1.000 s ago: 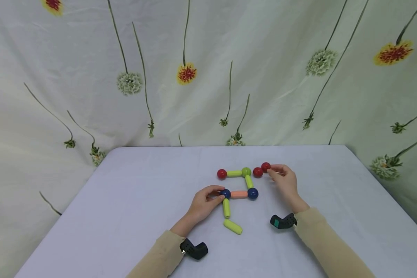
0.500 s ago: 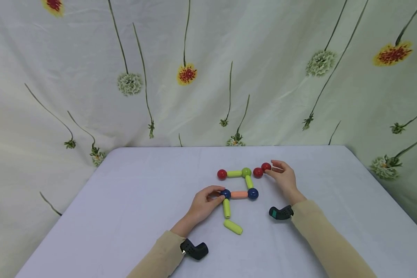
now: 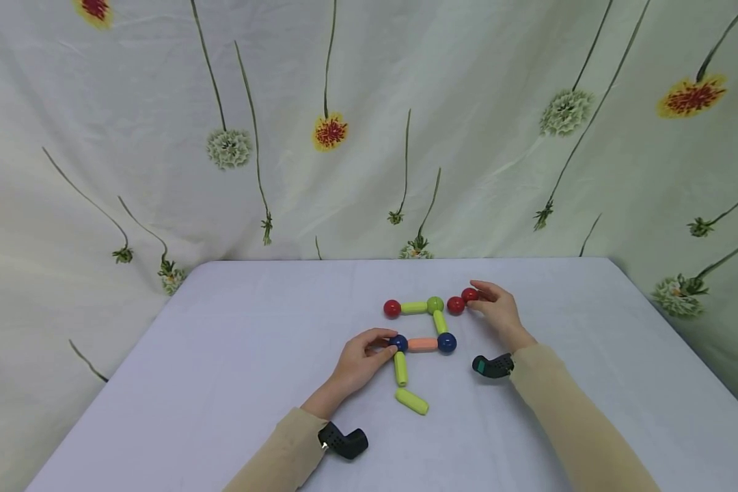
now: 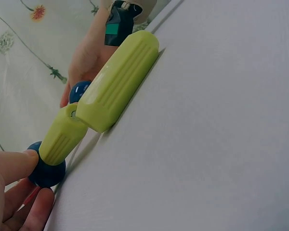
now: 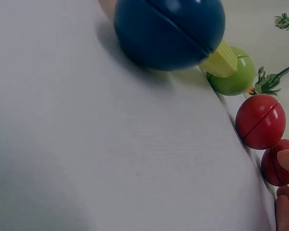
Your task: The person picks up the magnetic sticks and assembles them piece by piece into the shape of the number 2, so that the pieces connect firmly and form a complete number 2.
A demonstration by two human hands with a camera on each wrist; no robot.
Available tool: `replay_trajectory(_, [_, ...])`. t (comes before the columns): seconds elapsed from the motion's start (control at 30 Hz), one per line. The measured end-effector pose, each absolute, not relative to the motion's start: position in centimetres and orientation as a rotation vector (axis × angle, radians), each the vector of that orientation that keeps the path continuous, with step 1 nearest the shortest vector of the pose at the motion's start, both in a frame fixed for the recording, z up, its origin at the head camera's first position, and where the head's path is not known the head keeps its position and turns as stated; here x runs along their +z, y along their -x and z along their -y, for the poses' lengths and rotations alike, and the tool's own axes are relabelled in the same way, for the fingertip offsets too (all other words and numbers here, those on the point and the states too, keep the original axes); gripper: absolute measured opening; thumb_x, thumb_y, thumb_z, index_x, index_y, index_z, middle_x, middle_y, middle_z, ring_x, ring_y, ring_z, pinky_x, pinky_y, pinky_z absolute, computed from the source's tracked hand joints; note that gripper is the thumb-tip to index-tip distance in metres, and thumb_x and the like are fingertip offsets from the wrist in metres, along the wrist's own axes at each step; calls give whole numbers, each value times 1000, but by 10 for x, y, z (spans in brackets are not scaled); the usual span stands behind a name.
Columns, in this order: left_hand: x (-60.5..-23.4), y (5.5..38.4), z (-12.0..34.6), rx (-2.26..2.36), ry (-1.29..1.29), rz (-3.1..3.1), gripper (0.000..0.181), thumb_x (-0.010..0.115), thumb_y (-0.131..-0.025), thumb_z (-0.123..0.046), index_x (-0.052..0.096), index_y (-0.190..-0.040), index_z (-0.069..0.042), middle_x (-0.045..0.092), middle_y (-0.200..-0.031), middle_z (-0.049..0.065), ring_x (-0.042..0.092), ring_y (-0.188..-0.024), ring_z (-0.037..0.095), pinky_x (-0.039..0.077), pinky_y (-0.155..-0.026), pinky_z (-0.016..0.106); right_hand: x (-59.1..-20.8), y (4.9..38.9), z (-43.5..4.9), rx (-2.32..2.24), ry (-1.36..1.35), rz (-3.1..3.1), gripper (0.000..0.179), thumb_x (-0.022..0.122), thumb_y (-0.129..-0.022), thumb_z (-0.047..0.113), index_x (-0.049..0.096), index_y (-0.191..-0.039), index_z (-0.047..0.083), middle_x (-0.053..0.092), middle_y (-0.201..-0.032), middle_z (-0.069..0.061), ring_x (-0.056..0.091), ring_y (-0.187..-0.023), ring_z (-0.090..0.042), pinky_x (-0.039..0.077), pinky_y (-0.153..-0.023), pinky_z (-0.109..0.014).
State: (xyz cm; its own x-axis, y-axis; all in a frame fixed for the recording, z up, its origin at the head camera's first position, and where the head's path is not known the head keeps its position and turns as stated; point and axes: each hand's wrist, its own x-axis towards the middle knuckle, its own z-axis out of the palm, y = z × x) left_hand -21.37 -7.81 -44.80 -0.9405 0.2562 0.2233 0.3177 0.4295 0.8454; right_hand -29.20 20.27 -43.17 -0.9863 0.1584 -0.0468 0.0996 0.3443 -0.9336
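My left hand (image 3: 361,362) pinches a dark blue ball (image 3: 398,343) at the left corner of a joined chain of balls and sticks. From that ball a green stick (image 3: 401,370) points toward me, and an orange stick (image 3: 422,344) runs right to a second blue ball (image 3: 447,342). Farther back, a green stick (image 3: 439,322) leads to a green ball (image 3: 434,305), then another stick (image 3: 414,307) and a red ball (image 3: 391,309). My right hand (image 3: 499,314) has thumb and finger around a red ball (image 5: 278,166), beside another red ball (image 5: 261,121).
A loose green stick (image 3: 411,401) lies near the chain's front end. All of it rests on a white-covered table (image 3: 252,321), with a flower-printed cloth (image 3: 369,171) hanging behind. Black wrist cameras (image 3: 344,441) jut out from both sleeves.
The right hand has shifted slightly left and away from me, and its fingers, spread wider half a second ago, now bracket the red ball. My left hand and the chain have stayed put.
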Motion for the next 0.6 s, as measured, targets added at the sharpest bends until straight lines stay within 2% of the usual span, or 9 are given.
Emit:
replay_trajectory(0.3, [-450,215,79,-1569,513,2609,25,65,-89,-19,66,-115,-17,63,-111,-2,57,-97,14,47,-73,23,-430,292,-206,1726,204,2583,49,63,-90,12,48,-137,9,45,-139,-16,37,-130,-32,31,-105,-45])
replay_trajectory(0.6, [-447,213,79,-1593,543,2581,25,65,-89,-20,66,-114,-14,63,-111,2,57,-98,18,47,-72,23,-433,293,-207,1664,190,2627,50,61,-92,18,46,-139,7,44,-140,-17,37,-130,-32,33,-104,-43])
